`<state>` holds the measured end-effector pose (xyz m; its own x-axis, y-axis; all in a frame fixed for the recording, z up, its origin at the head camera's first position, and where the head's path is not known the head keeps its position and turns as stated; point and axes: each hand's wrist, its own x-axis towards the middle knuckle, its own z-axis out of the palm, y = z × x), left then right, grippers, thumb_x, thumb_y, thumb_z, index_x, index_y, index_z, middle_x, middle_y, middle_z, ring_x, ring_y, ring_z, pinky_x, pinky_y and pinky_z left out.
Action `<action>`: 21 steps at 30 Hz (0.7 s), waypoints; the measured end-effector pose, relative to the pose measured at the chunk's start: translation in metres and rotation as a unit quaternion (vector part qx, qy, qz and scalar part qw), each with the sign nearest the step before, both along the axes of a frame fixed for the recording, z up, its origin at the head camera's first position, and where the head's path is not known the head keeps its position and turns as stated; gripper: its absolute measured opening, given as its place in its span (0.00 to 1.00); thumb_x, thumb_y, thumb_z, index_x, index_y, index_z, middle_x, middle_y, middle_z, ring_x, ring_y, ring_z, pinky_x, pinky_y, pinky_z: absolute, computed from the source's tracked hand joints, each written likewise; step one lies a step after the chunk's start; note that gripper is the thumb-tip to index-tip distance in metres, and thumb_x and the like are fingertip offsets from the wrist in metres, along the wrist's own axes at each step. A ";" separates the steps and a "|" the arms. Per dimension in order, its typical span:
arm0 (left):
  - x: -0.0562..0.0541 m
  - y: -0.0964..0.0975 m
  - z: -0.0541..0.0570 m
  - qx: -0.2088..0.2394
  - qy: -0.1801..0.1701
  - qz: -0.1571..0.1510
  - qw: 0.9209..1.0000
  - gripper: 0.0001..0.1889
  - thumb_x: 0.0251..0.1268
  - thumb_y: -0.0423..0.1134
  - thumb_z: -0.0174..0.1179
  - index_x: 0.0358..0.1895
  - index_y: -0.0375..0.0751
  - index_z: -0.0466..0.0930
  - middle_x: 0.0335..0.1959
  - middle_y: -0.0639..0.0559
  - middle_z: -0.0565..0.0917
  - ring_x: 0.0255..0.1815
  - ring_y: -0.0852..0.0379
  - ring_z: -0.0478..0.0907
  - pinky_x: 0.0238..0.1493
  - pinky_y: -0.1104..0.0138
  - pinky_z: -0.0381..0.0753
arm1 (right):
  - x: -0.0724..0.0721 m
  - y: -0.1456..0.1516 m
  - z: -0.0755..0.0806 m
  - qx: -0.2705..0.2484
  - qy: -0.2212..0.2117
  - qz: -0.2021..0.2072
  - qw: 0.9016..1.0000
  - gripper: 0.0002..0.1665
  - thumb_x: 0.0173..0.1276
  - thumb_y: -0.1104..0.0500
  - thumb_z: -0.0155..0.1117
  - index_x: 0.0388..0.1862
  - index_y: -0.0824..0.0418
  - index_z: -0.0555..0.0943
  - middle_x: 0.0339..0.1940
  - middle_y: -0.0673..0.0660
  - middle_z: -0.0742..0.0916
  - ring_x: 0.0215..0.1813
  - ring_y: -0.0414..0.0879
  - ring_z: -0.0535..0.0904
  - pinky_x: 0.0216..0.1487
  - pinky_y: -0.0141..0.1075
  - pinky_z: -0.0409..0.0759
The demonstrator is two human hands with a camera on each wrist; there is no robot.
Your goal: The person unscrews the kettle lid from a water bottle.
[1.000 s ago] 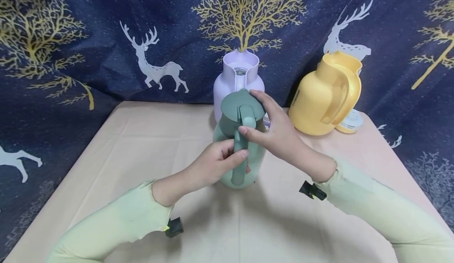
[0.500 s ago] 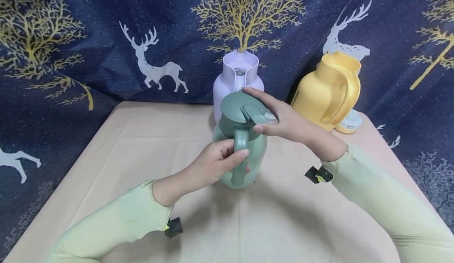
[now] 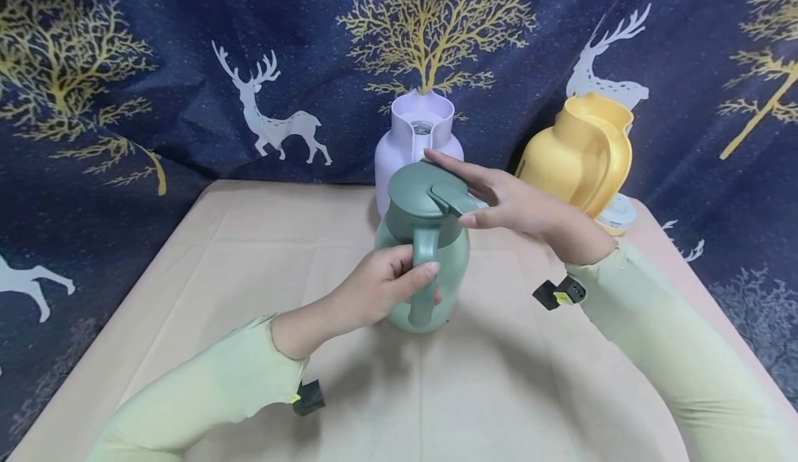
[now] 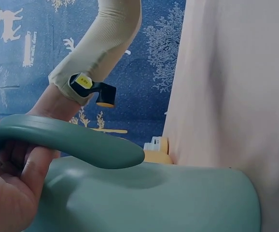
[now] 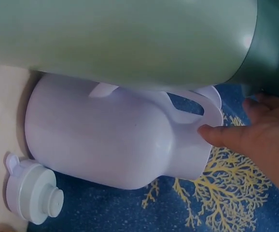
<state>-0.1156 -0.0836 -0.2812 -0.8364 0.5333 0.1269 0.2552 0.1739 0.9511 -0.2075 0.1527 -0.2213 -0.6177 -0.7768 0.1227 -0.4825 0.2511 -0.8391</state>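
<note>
A green thermos jug (image 3: 455, 268) stands upright on the cloth-covered table. My left hand (image 3: 374, 285) grips its handle (image 3: 425, 244), fingers wrapped round and thumb across the front; the left wrist view shows the handle (image 4: 76, 140) passing through that hand (image 4: 19, 179). My right hand (image 3: 511, 202) holds the jug's lid (image 3: 414, 188), index finger stretched over the top and thumb at the lid's lever (image 3: 458, 200), which points right of the handle. In the right wrist view, my right hand's (image 5: 260, 130) fingertips are at the dark green neck.
Behind the green jug stands a lilac jug (image 3: 386, 164) without its lid; a lilac stopper lid (image 5: 31, 191) lies by its base. At the right back is a lidless yellow jug (image 3: 561, 154), with a yellow-and-white lid (image 3: 617, 214) beside it. A dark patterned cloth (image 3: 299, 46) hangs behind.
The lid has turned on the green jug, its lever swinging from above the handle round to the right. My right hand has moved right with it; my left hand keeps its grip.
</note>
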 end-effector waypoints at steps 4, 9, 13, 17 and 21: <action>-0.001 -0.001 -0.002 0.009 -0.003 -0.011 1.000 0.24 0.78 0.51 0.55 0.41 0.28 0.79 0.34 0.35 0.89 0.37 0.64 0.86 0.45 0.66 0.85 | -0.002 0.001 0.000 0.000 0.004 0.008 1.000 0.51 0.66 0.60 0.61 0.85 0.55 0.51 0.87 0.53 0.57 0.87 0.51 0.51 0.84 0.58 0.47; -0.002 0.001 -0.001 0.012 -0.004 -0.021 1.000 0.27 0.77 0.56 0.55 0.41 0.28 0.79 0.34 0.36 0.89 0.37 0.64 0.86 0.44 0.66 0.85 | 0.000 0.006 0.008 0.047 0.031 0.008 0.998 0.51 0.71 0.53 0.64 0.86 0.55 0.48 0.88 0.54 0.51 0.89 0.53 0.39 0.84 0.63 0.42; -0.002 0.002 0.000 0.011 -0.006 -0.019 1.000 0.27 0.77 0.56 0.56 0.42 0.28 0.80 0.35 0.35 0.89 0.36 0.66 0.85 0.43 0.67 0.84 | 0.016 0.005 0.022 0.098 0.043 -0.058 0.993 0.53 0.72 0.38 0.64 0.86 0.49 0.49 0.88 0.54 0.51 0.89 0.54 0.40 0.83 0.63 0.49; 0.000 0.000 0.001 0.006 -0.007 -0.013 1.000 0.24 0.77 0.53 0.56 0.42 0.29 0.80 0.35 0.35 0.88 0.36 0.66 0.84 0.43 0.68 0.83 | 0.041 -0.015 0.033 0.150 0.100 -0.165 0.970 0.54 0.69 0.34 0.66 0.84 0.52 0.55 0.85 0.59 0.62 0.85 0.57 0.56 0.80 0.58 0.61; -0.001 0.000 -0.001 0.002 -0.005 -0.008 1.000 0.22 0.78 0.50 0.55 0.42 0.29 0.80 0.35 0.36 0.89 0.36 0.66 0.85 0.43 0.67 0.83 | 0.054 -0.030 0.032 0.150 0.140 -0.222 0.953 0.49 0.65 0.44 0.74 0.79 0.59 0.65 0.78 0.61 0.74 0.78 0.57 0.69 0.77 0.54 0.67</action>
